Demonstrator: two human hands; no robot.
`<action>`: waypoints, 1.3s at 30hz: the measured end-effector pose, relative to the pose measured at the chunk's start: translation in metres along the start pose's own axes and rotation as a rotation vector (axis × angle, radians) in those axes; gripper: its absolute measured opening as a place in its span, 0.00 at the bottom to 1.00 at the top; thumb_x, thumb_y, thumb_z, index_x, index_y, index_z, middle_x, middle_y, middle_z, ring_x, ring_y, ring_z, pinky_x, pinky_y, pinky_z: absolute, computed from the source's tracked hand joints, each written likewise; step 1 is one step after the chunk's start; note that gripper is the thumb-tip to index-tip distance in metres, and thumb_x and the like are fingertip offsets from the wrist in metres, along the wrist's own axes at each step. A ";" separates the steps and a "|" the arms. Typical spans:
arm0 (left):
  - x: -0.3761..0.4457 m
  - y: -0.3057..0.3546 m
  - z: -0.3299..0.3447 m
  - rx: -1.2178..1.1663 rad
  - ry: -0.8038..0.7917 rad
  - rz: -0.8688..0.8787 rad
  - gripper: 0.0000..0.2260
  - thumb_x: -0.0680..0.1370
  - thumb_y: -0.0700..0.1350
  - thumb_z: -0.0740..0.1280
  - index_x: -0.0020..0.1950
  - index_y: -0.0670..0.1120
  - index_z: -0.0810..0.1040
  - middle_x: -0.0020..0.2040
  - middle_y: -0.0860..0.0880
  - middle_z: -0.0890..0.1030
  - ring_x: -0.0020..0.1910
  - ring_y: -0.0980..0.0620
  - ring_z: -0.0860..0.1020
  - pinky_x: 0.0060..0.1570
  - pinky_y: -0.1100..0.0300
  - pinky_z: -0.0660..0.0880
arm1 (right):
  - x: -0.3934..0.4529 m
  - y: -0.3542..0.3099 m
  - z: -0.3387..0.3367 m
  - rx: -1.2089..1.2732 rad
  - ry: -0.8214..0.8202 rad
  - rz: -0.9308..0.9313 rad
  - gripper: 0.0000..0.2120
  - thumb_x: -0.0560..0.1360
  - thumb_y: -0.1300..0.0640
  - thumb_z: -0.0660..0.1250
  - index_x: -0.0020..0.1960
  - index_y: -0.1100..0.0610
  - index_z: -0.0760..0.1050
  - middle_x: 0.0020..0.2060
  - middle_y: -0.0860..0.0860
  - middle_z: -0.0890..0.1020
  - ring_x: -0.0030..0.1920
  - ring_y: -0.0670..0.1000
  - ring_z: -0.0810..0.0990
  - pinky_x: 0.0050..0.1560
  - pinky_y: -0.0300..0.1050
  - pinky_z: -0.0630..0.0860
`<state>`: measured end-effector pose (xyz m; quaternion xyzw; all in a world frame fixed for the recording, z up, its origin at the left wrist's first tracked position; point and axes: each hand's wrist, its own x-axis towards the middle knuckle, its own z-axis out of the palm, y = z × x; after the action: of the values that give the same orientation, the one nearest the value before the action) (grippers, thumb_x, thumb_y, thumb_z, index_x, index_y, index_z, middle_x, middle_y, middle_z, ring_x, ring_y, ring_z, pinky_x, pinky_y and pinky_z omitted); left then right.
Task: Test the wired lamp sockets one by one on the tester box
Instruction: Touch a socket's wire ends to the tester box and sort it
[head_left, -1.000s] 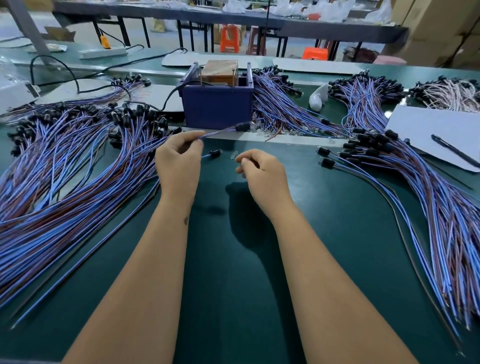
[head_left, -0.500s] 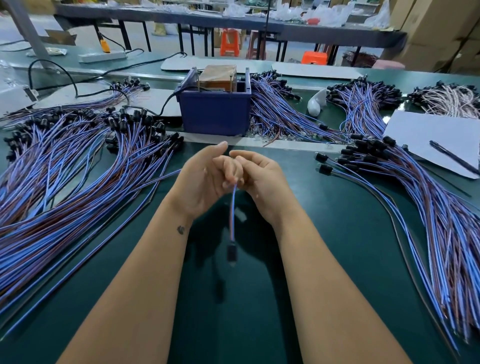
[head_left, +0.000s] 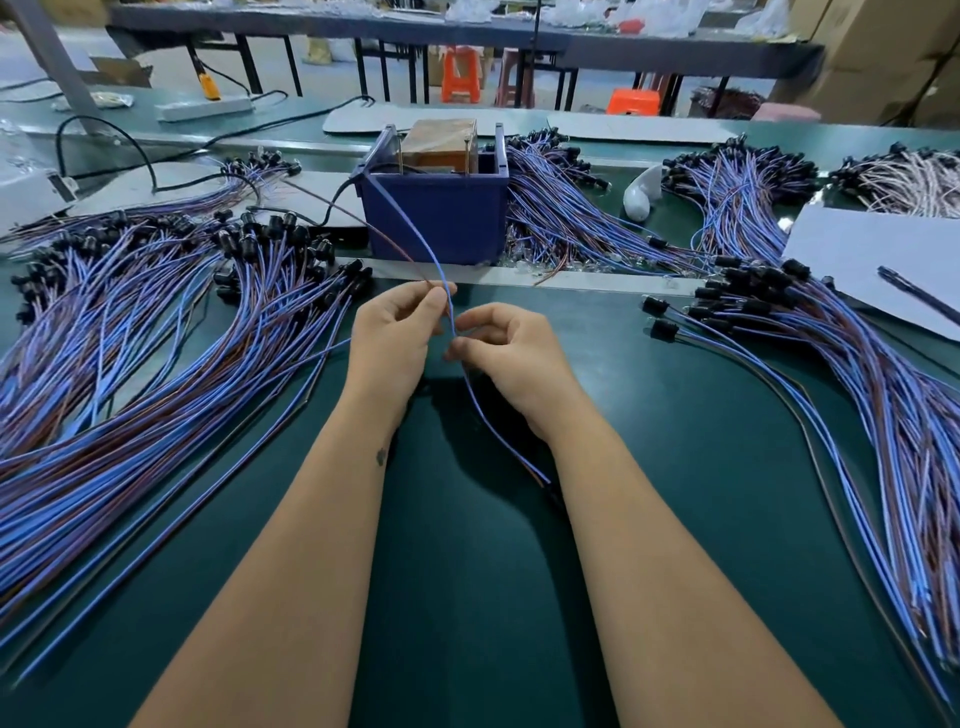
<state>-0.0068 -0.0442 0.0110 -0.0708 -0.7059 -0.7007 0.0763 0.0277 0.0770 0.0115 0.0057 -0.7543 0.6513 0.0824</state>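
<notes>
The blue tester box (head_left: 441, 218) stands on the green table (head_left: 467, 597) straight ahead, with a brown block and metal pins inside. My left hand (head_left: 395, 338) pinches a blue and brown wire pair (head_left: 415, 234) whose free ends arc up toward the box's left corner. My right hand (head_left: 509, 358) pinches the same wires just below. The wires run on down under my right wrist, where the dark socket end (head_left: 553, 493) is mostly hidden.
A large heap of wired sockets (head_left: 156, 338) covers the left of the table, another heap (head_left: 857, 389) the right, and more lie behind the box (head_left: 571, 208). White paper with a pen (head_left: 883, 260) lies at the right. A black cable (head_left: 156, 176) and power strip (head_left: 208, 106) lie far left.
My hands have parted slightly and lifted the wire. Its free ends now arc up toward the tester box, and the socket end has swung from the middle to beneath my right wrist.
</notes>
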 end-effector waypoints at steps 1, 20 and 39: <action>0.000 0.000 0.000 0.004 0.002 -0.003 0.07 0.80 0.40 0.66 0.48 0.48 0.83 0.36 0.57 0.81 0.33 0.64 0.77 0.36 0.71 0.72 | 0.001 0.001 0.001 -0.025 -0.003 -0.002 0.11 0.74 0.68 0.70 0.43 0.52 0.77 0.36 0.54 0.84 0.36 0.46 0.80 0.41 0.34 0.75; -0.001 -0.009 -0.003 0.102 -0.031 0.007 0.12 0.83 0.40 0.59 0.45 0.50 0.78 0.30 0.56 0.79 0.32 0.60 0.77 0.41 0.62 0.77 | 0.002 0.004 -0.002 0.133 0.168 0.004 0.05 0.80 0.62 0.63 0.45 0.57 0.74 0.32 0.51 0.84 0.33 0.46 0.81 0.38 0.38 0.77; 0.003 -0.011 -0.002 0.203 -0.014 0.041 0.12 0.82 0.45 0.60 0.45 0.56 0.80 0.25 0.57 0.70 0.25 0.60 0.66 0.29 0.64 0.65 | 0.000 0.000 -0.005 0.235 0.181 -0.004 0.05 0.81 0.61 0.63 0.47 0.56 0.74 0.31 0.52 0.83 0.33 0.47 0.81 0.38 0.39 0.78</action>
<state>-0.0117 -0.0462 0.0011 -0.0822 -0.7720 -0.6234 0.0924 0.0281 0.0818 0.0121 -0.0419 -0.6623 0.7328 0.1501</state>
